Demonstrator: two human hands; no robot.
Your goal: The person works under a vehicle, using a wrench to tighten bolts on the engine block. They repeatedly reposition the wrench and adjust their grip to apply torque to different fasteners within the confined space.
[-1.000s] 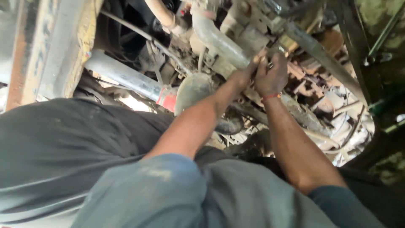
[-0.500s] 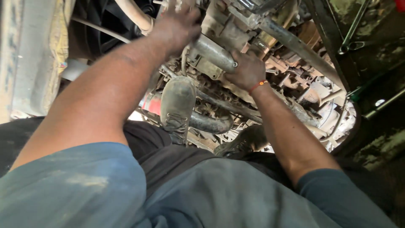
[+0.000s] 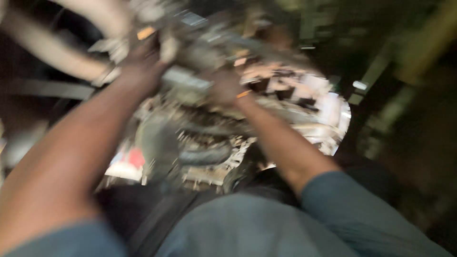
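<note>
Engine block (image 3: 200, 85), grimy, blurred, sits among dark cluttered machinery under both hands.

support: littered ground (image 3: 328, 119) | on it: pale rubble, red scrap (image 3: 135, 157) | view blurred

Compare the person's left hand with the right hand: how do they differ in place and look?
The left hand reaches higher and farther left on the metal assembly; the right hand sits lower, nearer its middle. The right wrist wears an orange band; the left shows none. Both press against the assembly, too blurred to judge either grip.
</note>
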